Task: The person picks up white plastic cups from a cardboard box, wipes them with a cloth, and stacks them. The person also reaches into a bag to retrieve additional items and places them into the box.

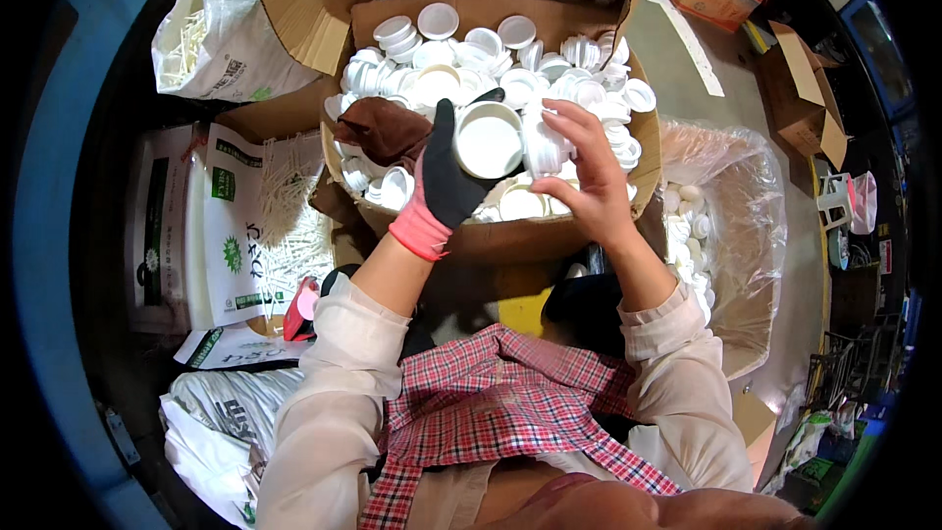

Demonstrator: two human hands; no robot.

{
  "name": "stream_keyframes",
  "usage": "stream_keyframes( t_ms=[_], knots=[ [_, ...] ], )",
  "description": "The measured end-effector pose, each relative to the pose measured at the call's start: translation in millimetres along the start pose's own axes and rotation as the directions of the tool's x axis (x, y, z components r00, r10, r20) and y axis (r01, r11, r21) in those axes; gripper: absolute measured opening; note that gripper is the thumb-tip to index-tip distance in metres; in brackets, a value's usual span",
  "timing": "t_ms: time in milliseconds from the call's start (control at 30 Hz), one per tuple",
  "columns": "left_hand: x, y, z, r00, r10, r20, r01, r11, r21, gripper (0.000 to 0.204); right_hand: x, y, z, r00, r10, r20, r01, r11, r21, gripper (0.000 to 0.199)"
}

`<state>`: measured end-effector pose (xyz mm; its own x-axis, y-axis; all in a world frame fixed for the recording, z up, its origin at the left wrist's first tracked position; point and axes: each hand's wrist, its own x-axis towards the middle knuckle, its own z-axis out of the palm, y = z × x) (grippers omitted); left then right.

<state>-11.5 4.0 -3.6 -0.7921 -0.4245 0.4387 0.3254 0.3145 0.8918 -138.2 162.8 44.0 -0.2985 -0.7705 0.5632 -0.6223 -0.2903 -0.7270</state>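
Note:
My left hand [449,172] wears a black glove with a pink cuff and is closed on a round white lid [490,140], its hollow side facing up. Black fingertips show past the lid's upper and lower rim. Beside it, my bare right hand [597,177] curves its fingers and thumb round a short stack of white lids [545,145], seen edge-on. Both hands are over the near part of a cardboard box [491,236] heaped with loose white lids [438,22]. A brown cloth [383,130] lies on the heap left of my glove.
Another open carton [500,10] with lids stands behind. On the left are sacks [231,226] and thin white sticks [289,216]. At the right, a plastic-lined box [736,265] holds white pieces. Cartons [800,88] stand on the floor farther right.

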Motion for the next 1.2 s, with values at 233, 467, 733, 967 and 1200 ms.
stream_keyframes(
  t_ms=[233,467,733,967,1200],
  knots=[
    [-4.5,16.0,19.1,0.999,0.048,-0.004,-0.048,0.996,-0.08,0.054,0.9,-13.1,16.7,0.99,-0.136,0.031,0.138,0.932,-0.335,0.078],
    [-10.0,4.3,20.5,1.0,-0.007,0.001,0.007,0.98,-0.2,0.055,-1.4,-15.7,15.9,0.994,-0.107,0.008,0.105,0.96,-0.259,0.071],
    [-9.9,13.6,20.0,0.99,0.133,-0.034,-0.129,0.985,0.111,0.043,0.4,-15.9,19.8,0.994,-0.108,0.001,0.104,0.953,-0.283,0.07],
    [-12.0,-1.8,19.3,0.999,0.031,-0.024,-0.033,0.995,-0.095,0.054,0.3,-16.1,22.4,0.994,-0.113,0.008,0.11,0.95,-0.291,0.072],
    [-6.0,35.1,16.9,0.922,-0.371,0.11,0.364,0.735,-0.572,0.066,1.4,-11.2,15.3,0.995,-0.097,0.024,0.1,0.96,-0.262,0.074]
  ],
)
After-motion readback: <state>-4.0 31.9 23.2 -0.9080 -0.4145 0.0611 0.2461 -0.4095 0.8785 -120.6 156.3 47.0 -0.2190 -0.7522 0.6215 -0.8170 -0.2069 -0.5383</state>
